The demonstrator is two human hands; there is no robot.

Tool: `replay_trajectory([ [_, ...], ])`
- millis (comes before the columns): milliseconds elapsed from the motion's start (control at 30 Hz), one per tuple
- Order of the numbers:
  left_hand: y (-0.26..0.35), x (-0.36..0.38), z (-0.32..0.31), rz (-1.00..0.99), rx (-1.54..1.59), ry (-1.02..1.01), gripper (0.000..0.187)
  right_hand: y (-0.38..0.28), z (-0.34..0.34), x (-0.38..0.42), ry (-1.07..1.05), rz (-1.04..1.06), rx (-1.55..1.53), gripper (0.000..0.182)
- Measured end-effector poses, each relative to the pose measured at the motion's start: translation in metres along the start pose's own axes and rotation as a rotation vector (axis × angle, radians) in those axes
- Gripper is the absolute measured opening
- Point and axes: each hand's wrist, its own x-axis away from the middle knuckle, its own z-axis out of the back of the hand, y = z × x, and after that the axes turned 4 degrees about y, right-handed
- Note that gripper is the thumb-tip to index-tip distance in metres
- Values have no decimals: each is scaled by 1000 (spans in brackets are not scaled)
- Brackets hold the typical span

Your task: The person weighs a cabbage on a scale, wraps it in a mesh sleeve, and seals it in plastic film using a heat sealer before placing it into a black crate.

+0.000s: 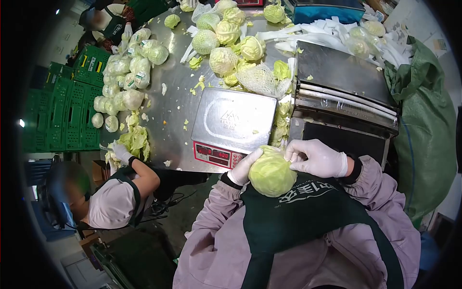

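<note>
A pale green cabbage [273, 174] is held close to my apron, just off the front edge of the steel table. My left hand [245, 167], in a white glove, wraps round the cabbage's left side. On its upper right side, my right hand [317, 158], also gloved, has its fingertips pinched against the leaves. Whether a leaf is between those fingertips is too small to tell. Beyond the cabbage stands a scale [233, 118] with a bare steel plate and a red display panel.
Wrapped cabbages [140, 72] lie at the table's left, loose and netted cabbages [227, 32] at the back. A wrapping machine [344, 82] and green sack [428, 139] stand right. Co-worker [115, 202] trims leaves at left, near green crates [65, 115]; another person [113, 24] is at the far left.
</note>
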Motion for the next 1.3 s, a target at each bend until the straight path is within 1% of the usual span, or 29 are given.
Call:
replay_trajectory([
  [167, 9, 2, -12, -34, -69, -10, 54, 13, -2, 5, 15, 17, -29, 16],
  [267, 6, 3, -9, -64, -120, 12, 53, 12, -7, 10, 59, 24, -88, 19],
  [333, 5, 4, -7, -86, -145, 31, 53, 5, -12, 16, 205, 50, -90, 21],
  [400, 7, 6, -9, -148, -257, 4, 52, 5, -16, 21, 217, 77, -76, 21],
  [433, 9, 7, -11, -147, -258, 0, 52, 5, -18, 23, 227, 105, -63, 21],
  [500, 14, 9, -16, -186, -397, -35, 60, 4, -22, 30, 231, 70, -81, 18],
  [533, 16, 10, -19, -184, -398, -39, 60, 5, -22, 33, 232, 36, -99, 15],
  [567, 18, 12, -21, -185, -401, -28, 62, 7, -20, 34, 175, 78, -29, 15],
  [600, 18, 12, -22, -185, -403, -16, 63, 9, -20, 34, 179, 77, -28, 15],
  [667, 16, 13, -20, -185, -396, -14, 64, 10, -22, 33, 214, 161, -3, 14],
  [700, 15, 12, -19, -186, -388, -9, 65, 5, -22, 33, 266, 87, -41, 14],
  [733, 15, 12, -19, -184, -389, -12, 65, 6, -24, 32, 271, 86, -42, 14],
  [800, 15, 11, -19, -187, -317, -76, 59, 12, -30, 32, 329, 202, -67, 14],
  [833, 15, 11, -20, -185, -319, -81, 59, 13, -31, 32, 356, 300, 18, 14],
  [867, 15, 11, -20, -184, -324, -94, 62, 14, -31, 35, 361, 299, 18, 14],
  [933, 14, 12, -21, -182, -330, -108, 64, 16, -31, 40, 291, 355, 114, 13],
  [1000, 14, 12, -21, -184, -306, -120, 68, 17, -33, 43, 302, 381, 124, 11],
  [1067, 17, 14, -22, -191, -324, -128, 69, 15, -32, 45, 305, 220, -4, 12],
  [1100, 18, 15, -23, -200, -341, -135, 70, 10, -34, 45, 371, 208, -55, 14],
  [1133, 18, 15, -23, -200, -342, -136, 70, 10, -35, 45, 373, 208, -56, 14],
  [1200, 17, 16, -24, -148, -360, -51, 85, 11, -36, 45, 319, 226, -51, 16],
  [1233, 17, 16, -24, -147, -362, -51, 85, 12, -35, 45, 321, 226, -52, 16],
  [1300, 17, 15, -23, -130, -355, -58, 84, 15, -30, 45, 233, 241, -37, 13],
])
